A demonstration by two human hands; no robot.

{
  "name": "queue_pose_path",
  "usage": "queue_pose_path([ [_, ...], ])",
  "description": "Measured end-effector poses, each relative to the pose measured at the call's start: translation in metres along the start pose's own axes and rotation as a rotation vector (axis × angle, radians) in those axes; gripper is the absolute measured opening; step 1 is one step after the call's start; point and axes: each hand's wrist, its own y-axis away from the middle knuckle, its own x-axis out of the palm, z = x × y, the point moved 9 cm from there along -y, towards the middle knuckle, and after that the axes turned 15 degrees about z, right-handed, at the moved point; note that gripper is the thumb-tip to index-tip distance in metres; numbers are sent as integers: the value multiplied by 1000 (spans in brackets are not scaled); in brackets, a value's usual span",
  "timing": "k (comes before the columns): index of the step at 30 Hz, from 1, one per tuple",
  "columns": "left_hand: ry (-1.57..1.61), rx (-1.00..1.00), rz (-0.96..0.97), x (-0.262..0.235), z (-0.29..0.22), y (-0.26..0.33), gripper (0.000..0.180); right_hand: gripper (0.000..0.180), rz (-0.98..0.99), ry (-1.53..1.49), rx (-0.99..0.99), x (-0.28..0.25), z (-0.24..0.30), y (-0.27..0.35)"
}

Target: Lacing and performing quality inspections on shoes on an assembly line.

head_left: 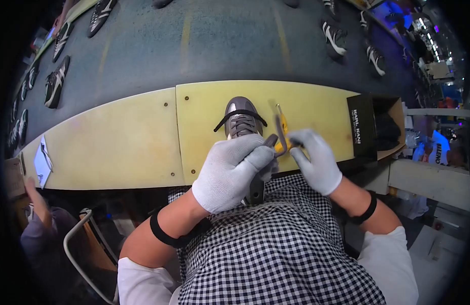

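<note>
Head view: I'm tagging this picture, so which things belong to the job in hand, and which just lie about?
Seemingly in use:
shoe
grey strip, in the left hand
yellow item, blurred, by the right hand
dark lace, over the shoe

Seemingly just lying about:
black box, at right
clipboard, at far left
other shoes, farther off

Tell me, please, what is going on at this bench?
A person in white gloves is working on a grey shoe at a yellow bench. The left hand is closed over the shoe's opening. The right hand is beside a grey lace and a yellow tool; blur hides whether it grips either. A black strip lies across the toe, and an open box stands to the right.
</note>
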Motion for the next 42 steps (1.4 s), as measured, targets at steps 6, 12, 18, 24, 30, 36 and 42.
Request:
queue_pose_path([
  [6,-251,136,-365,0,-18,6,31,19,31,-902,-53,44,26,-9],
  [12,563,224,-176,17,4,13,40,29,8,-2022,-38,72,12,-28],
  [18,-461,187,136,39,-26,-2,15,24,-16,-1637,-66,61,-5,-30],
  [24,248,283,-243,-20,-22,-13,39,23,204,-1701,27,66,-17,-31],
  [30,-501,334,-222,-2,-49,-31,20,28,324,-1160,30,42,6,-42],
  [36,-688,3,-283,-7,-15,-34,25,32,323,-767,-227,16,26,-53],
  [42,-96,-63,-414,-28,36,5,36,30,105,-787,-109,25,8,-55],
])
